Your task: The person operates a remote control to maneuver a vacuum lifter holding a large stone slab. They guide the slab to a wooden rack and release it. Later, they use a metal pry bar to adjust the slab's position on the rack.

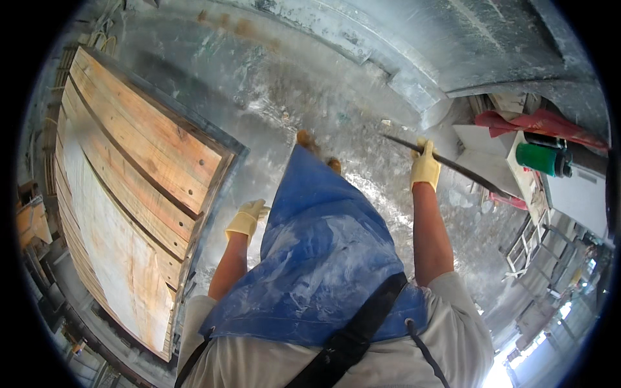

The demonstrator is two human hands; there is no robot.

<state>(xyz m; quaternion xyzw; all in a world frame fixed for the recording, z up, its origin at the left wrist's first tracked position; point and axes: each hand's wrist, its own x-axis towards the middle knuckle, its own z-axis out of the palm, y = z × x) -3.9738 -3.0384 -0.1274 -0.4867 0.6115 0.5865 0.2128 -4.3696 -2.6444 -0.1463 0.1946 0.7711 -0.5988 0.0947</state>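
My right hand (425,169), in a pale yellow glove, is closed around a long, thin dark bar (462,171). The bar slants down to the right and narrows to a point at its left end. My left hand (244,220), gloved alike, hangs beside my blue apron (323,252) with its fingers loosely stretched out and nothing seen in them. White smears cover the apron. Beyond its lower tip, the toes of my brown boots (306,138) show on the grey floor.
On the left stands a wooden slatted platform (149,145) with a pale sheet (119,249) on it. A large grey metal structure (498,52) curves across the upper right. At the right are a green bottle (540,159), red cloth (537,121) and a white metal frame (527,249).
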